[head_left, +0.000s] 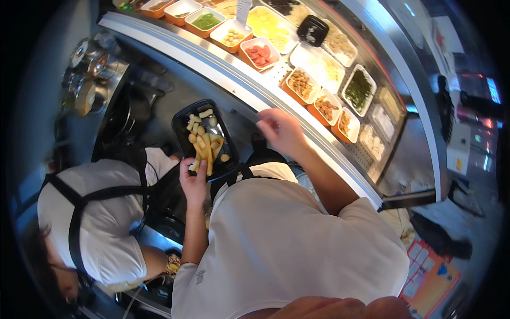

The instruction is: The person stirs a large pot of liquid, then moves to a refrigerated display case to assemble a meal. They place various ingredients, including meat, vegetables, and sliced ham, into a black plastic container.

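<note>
My left hand (pixel 194 182) grips the near edge of a black rectangular tray (pixel 229 127), its thumb reaching over the rim. The tray holds pale yellow folded strips (pixel 204 151), several small round balls (pixel 197 129) and short pale pieces near its far end. Some of the strips lie right by my left fingers. To the right of the tray, my right hand (pixel 285 130) is raised beside the white counter edge (pixel 234 90). Its fingers are loosely bent and apart, and I see nothing in them.
Beyond the edge, a lit display counter holds containers of food, among them red slices (pixel 258 55), leafy greens (pixel 206 22) and brown pieces (pixel 300 84). A black container (pixel 312 31) sits among them. A co-worker (pixel 101 212) bends close on my left. Metal pots (pixel 95 64) stand far left.
</note>
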Demonstrator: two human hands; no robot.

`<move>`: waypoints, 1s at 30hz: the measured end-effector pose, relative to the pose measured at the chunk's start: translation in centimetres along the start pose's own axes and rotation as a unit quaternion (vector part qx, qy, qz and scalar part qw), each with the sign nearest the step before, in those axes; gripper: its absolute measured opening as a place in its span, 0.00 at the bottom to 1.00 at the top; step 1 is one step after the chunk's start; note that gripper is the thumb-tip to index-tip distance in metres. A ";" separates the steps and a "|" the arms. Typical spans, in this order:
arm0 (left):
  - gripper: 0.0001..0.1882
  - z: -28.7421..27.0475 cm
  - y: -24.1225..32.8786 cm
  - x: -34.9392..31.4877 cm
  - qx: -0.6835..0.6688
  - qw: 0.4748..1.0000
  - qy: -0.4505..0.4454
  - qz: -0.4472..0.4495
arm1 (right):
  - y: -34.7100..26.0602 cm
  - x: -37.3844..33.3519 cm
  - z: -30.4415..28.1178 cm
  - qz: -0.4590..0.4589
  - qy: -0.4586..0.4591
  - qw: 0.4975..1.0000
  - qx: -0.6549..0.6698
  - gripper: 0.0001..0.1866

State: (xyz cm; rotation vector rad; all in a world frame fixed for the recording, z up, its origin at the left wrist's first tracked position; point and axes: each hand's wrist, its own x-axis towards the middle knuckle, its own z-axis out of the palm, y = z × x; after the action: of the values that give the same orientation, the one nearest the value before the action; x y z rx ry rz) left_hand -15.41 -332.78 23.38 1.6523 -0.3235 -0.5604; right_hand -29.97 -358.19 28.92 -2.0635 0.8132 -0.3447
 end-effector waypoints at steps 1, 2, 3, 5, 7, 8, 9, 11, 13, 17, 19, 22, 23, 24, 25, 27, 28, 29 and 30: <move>0.08 0.6 0.5 -0.2 0.011 1.000 0.006 -0.011 | 1.9 0.8 -1.3 -0.009 0.017 1.000 -0.015 0.11; 0.09 1.2 -0.7 -0.4 -0.001 1.000 0.010 -0.023 | 4.4 2.1 -2.4 -0.013 0.030 0.999 -0.034 0.12; 0.09 2.2 -0.7 -0.4 0.017 1.000 0.016 -0.009 | 7.4 3.7 -3.2 -0.015 0.043 0.997 -0.055 0.13; 0.09 4.8 0.6 -0.9 -0.048 0.997 0.030 -0.057 | 13.0 8.3 -4.6 0.059 0.013 0.993 -0.098 0.16; 0.08 7.0 -0.4 -1.4 -0.055 0.995 0.056 -0.063 | 13.6 13.3 -5.5 0.052 0.001 0.990 -0.131 0.18; 0.08 8.2 -0.4 -1.5 -0.061 0.994 0.065 -0.068 | 15.1 16.1 -5.3 0.034 -0.012 0.995 -0.095 0.25; 0.08 9.3 -0.4 -1.7 -0.066 0.993 0.070 -0.074 | 17.7 19.0 -4.3 -0.009 -0.011 0.990 -0.138 0.26; 0.09 11.6 0.3 -2.0 -0.052 0.992 0.077 -0.083 | 22.2 24.1 -1.9 -0.094 -0.003 0.970 -0.223 0.30; 0.09 13.4 0.3 -2.6 -0.056 0.990 0.092 -0.089 | 22.1 27.1 -0.6 -0.120 -0.049 0.966 -0.224 0.31; 0.09 15.8 0.9 -3.2 -0.046 0.988 0.106 -0.099 | 22.0 29.7 1.8 -0.135 -0.156 0.928 -0.311 0.33; 0.09 16.4 0.3 -3.1 -0.026 0.990 0.111 -0.083 | 22.0 29.9 2.0 -0.150 -0.146 0.925 -0.318 0.29; 0.09 16.9 0.0 -2.3 -0.013 0.990 0.121 -0.073 | 23.4 30.4 1.9 -0.141 -0.106 0.947 -0.270 0.24; 0.10 16.9 0.1 -1.9 -0.011 0.989 0.125 -0.073 | 23.3 30.4 1.7 -0.143 -0.112 0.953 -0.243 0.24; 0.10 17.1 0.1 -1.5 0.000 0.990 0.122 -0.064 | 23.5 30.6 1.1 -0.142 -0.120 0.958 -0.218 0.23; 0.10 17.0 0.0 -1.1 0.012 0.991 0.119 -0.056 | 23.6 30.9 0.5 -0.141 -0.127 0.963 -0.192 0.23; 0.10 17.2 0.0 -0.2 0.024 0.992 0.114 -0.046 | 24.3 31.7 -0.1 -0.124 -0.155 0.975 -0.097 0.22; 0.10 17.3 0.1 0.4 0.023 0.992 0.112 -0.045 | 25.2 32.1 -0.3 -0.088 -0.163 0.982 -0.046 0.21; 0.10 17.3 0.1 0.9 0.023 0.993 0.110 -0.043 | 25.9 32.4 -0.6 -0.052 -0.170 0.984 0.004 0.21; 0.10 17.7 0.0 1.2 -0.011 0.991 0.121 -0.058 | 26.0 32.5 -0.8 -0.033 -0.184 0.982 0.036 0.19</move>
State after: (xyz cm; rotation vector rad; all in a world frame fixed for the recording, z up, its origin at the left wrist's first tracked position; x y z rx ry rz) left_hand -23.81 -348.32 21.74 1.7053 -0.0436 -0.4425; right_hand -16.98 -390.83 6.62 -2.0072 0.5023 -0.0233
